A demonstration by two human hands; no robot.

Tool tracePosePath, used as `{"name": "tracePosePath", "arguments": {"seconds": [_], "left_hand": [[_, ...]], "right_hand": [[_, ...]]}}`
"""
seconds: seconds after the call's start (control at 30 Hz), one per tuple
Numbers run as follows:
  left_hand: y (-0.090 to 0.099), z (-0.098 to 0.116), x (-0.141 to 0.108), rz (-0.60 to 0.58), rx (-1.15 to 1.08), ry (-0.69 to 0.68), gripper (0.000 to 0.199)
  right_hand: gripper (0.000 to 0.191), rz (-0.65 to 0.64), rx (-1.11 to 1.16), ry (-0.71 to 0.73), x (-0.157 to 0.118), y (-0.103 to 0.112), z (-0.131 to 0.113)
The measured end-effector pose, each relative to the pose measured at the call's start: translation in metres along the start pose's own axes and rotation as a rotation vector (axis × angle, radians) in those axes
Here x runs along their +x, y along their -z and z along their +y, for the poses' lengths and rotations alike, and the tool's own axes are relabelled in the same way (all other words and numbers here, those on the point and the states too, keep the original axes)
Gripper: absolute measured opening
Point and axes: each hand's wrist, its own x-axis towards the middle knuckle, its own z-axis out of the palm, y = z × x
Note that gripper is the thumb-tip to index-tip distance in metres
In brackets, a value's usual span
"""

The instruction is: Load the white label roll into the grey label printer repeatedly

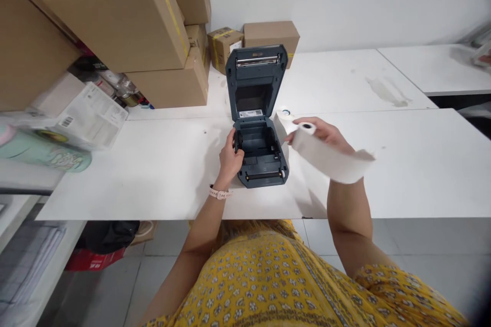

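Observation:
A dark grey label printer (261, 166) stands on the white table with its lid (256, 79) raised, and its paper bay looks bare. My left hand (231, 157) grips the printer's left side wall, with the thumb over the inner edge. To the right of the printer, my right hand (332, 135) holds a small roll of white label paper (307, 130) by its far side. A loose strip of that paper hangs out toward the right, slightly blurred. Just behind the roll, partly hidden, lies a white object with a blue ring (284, 114).
Cardboard boxes (123, 25) are stacked at the back left, and smaller ones (270, 36) stand behind the printer. A white package (90, 112) and a mint-green bottle (46, 150) lie at the left. The table's front edge (126, 218) runs close to my body.

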Motion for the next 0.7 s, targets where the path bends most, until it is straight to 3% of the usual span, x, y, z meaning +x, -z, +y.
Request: {"name": "tracePosePath", "arguments": {"seconds": [0.07,0.13,0.23,0.3,0.43,0.57,0.7], "left_hand": [[0.0,-0.001,0.001,0.011,0.004,0.006,0.084],[-0.001,-0.003,0.002,0.017,-0.006,0.015,0.084],[-0.004,-0.01,0.001,0.012,-0.053,0.02,0.083],[-0.006,-0.015,0.001,0.003,-0.096,0.012,0.081],[-0.009,-0.022,0.003,0.016,-0.127,-0.004,0.078],[-0.009,-0.023,0.004,0.025,-0.135,-0.008,0.077],[-0.007,-0.02,0.003,0.006,-0.166,0.007,0.077]], "right_hand": [[0.057,-0.233,-0.317,0.075,0.024,-0.016,-0.018],[0.055,-0.391,-0.665,0.068,0.052,-0.038,-0.021],[0.052,-0.561,-1.076,0.012,0.082,-0.068,-0.006],[0.047,-0.651,-1.21,0.017,0.088,-0.082,0.007],[0.043,-0.656,-1.243,0.074,0.08,-0.085,0.023],[0.047,-0.592,-1.111,0.209,0.072,-0.075,0.033],[0.053,-0.548,-1.011,0.216,0.073,-0.073,0.037]]}}
